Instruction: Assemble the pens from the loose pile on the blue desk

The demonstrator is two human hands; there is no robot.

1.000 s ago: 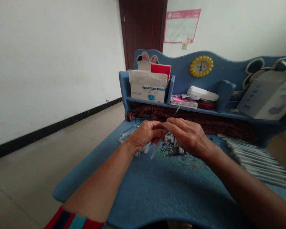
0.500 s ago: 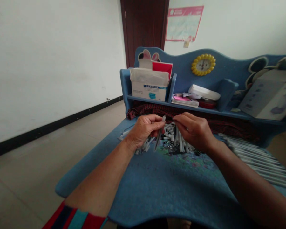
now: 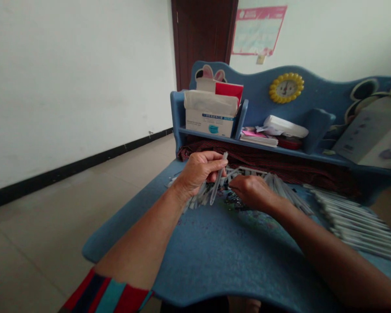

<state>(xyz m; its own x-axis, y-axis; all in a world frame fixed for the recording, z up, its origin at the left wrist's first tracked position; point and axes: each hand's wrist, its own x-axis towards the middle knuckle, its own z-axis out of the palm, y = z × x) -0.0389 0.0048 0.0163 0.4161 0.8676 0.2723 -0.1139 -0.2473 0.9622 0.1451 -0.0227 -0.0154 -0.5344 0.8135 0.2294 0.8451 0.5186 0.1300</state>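
Note:
My left hand point(image 3: 204, 171) pinches a translucent pen barrel point(image 3: 217, 187) between thumb and fingers, its lower end tilted toward me. Just right of it, my right hand point(image 3: 250, 190) is low over small dark pen parts point(image 3: 233, 201), its fingers bunched together. Whatever those fingertips grip is hidden behind the hand. Loose pale pen pieces point(image 3: 198, 198) lie under and beside my left hand. More clear barrels point(image 3: 285, 191) are heaped behind my right wrist.
A row of pens or filled barrels point(image 3: 361, 224) lies at the right of the blue desk point(image 3: 208, 256). Behind stands a shelf with a mask box point(image 3: 210, 119), stacked papers point(image 3: 259, 138) and a white carton point(image 3: 371, 130). Dark checked cloth point(image 3: 195, 150) is tucked beneath.
My right hand has dropped from beside the barrel's top down to the small dark parts. My left hand keeps its grip on the barrel. The view has shifted slightly left.

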